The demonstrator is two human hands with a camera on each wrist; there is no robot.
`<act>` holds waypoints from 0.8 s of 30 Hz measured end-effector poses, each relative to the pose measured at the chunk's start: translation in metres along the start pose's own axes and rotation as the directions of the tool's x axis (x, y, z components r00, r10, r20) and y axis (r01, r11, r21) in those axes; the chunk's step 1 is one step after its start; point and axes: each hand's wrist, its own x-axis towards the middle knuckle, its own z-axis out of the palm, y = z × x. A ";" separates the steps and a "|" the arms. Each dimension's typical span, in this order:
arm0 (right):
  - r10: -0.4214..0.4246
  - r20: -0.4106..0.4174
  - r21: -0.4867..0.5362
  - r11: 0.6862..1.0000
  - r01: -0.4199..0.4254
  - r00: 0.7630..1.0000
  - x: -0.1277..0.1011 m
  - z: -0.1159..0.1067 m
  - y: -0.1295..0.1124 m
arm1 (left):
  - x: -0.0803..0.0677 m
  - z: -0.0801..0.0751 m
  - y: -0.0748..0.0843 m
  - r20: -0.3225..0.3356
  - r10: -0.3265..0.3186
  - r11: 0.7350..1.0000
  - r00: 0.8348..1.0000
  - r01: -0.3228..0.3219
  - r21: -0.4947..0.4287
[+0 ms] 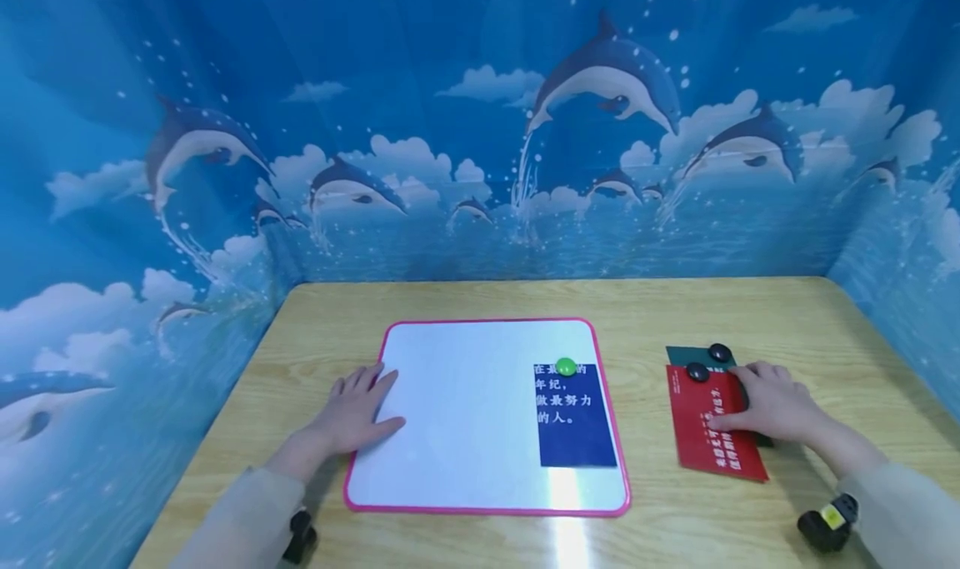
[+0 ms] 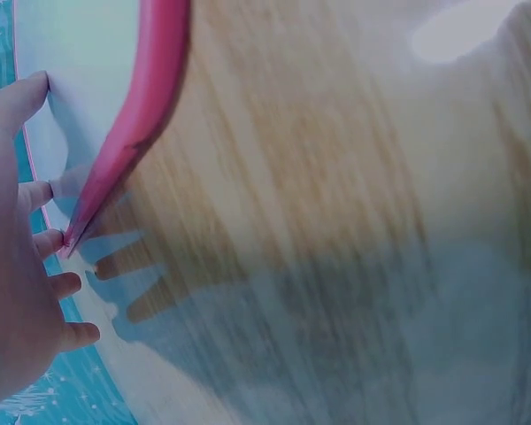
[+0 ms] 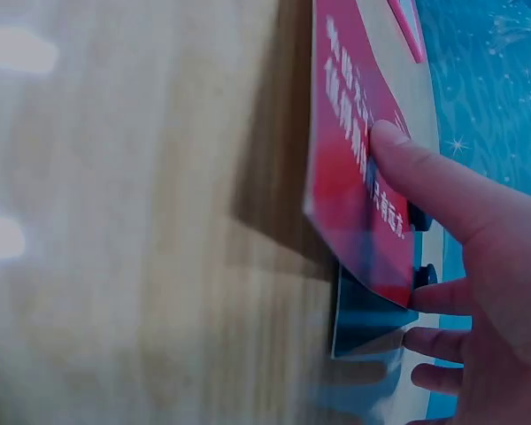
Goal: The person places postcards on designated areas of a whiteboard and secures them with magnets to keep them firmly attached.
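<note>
Table [image 1: 641,402] leaves room between whiteboard [image 1: 457,436] and red card [image 1: 707,436]; left hand [image 1: 352,415] just splayed at whiteboard's edge, right hand [image 1: 772,406] pinching red card.

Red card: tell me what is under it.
A dark green card shows under the red card, its top strip peeking out with a black magnet on it. The overlapped part is covered.

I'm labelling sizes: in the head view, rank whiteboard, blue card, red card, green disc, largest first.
1. Whiteboard
2. Blue card, red card: too alike to rank, red partly hidden
3. Green disc
</note>
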 end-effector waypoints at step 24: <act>0.174 0.218 0.221 0.950 -0.222 0.960 0.015 -0.015 -0.014 | 0.001 0.001 -0.001 -0.018 0.017 1.000 1.000 -0.017 0.002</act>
